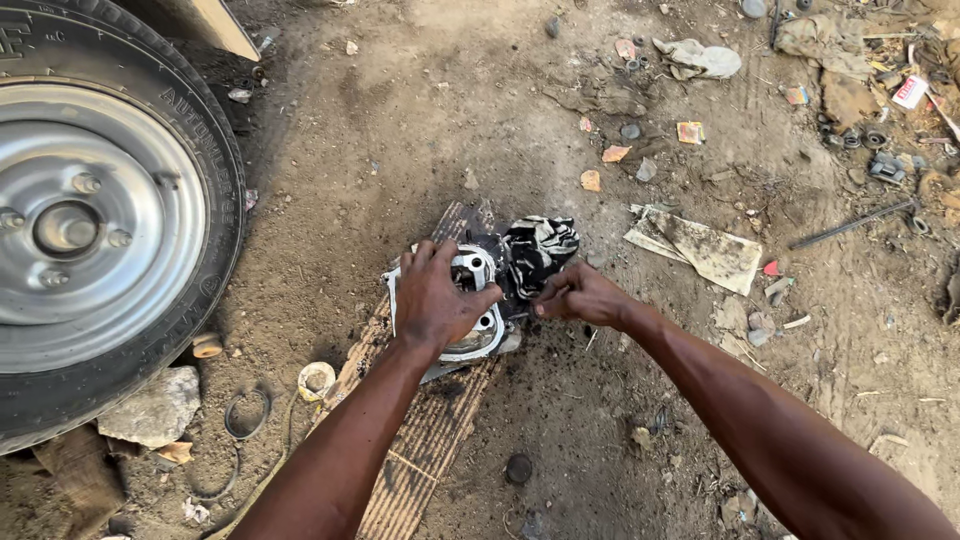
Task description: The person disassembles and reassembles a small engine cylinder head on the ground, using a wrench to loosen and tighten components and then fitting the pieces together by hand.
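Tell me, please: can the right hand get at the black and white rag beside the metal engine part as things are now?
Probably yes. The right hand is right beside the rag, nothing lies between them, and the left hand rests on the metal engine part, not on the rag.

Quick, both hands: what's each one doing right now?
Left hand: fingers spread, gripping the metal engine part.
Right hand: fingers pinched shut at the part's edge; contents unclear.

— What's lying on the plank?

— A silver metal engine part (470,300), grimy and oil-blackened, with a round opening in its pale casting (the rim shows bright). It sits near the upper end of the wooden plank (425,430).

— And the cloth?

— A crumpled black-and-white rag (540,248), bunched against the part's far right side, touching it
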